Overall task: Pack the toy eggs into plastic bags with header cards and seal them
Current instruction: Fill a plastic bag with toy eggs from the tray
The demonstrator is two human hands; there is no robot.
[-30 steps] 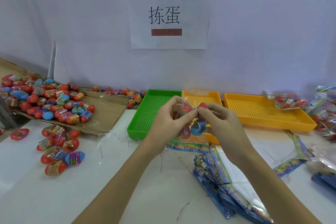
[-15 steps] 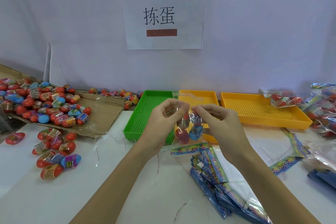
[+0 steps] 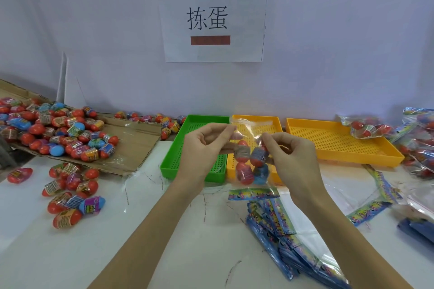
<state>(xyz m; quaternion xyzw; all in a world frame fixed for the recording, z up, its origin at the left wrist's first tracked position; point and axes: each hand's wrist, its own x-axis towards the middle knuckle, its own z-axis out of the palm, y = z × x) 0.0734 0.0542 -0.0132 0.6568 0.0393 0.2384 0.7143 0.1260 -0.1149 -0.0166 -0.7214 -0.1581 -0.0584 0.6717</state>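
A clear plastic bag [image 3: 252,135] hangs upside down between my hands, its colourful header card [image 3: 253,194] at the bottom. Several toy eggs [image 3: 244,172], red and blue, sit inside it. My left hand [image 3: 203,150] pinches the bag's upper left edge, and my right hand [image 3: 291,159] pinches the upper right side. A stack of empty bags with blue header cards [image 3: 279,225] lies on the white table below my right hand. Loose toy eggs [image 3: 70,195] lie at the left.
A flattened cardboard sheet [image 3: 133,145] heaped with eggs lies at the far left. A green tray [image 3: 178,150] and two orange trays [image 3: 340,145] stand against the wall. Filled bags [image 3: 418,141] pile up at the right edge. Loose header strips [image 3: 371,210] lie nearby.
The bag has been lifted slightly, its open flap now standing up above my fingers, and the eggs have settled lower. My hands have spread a little apart.
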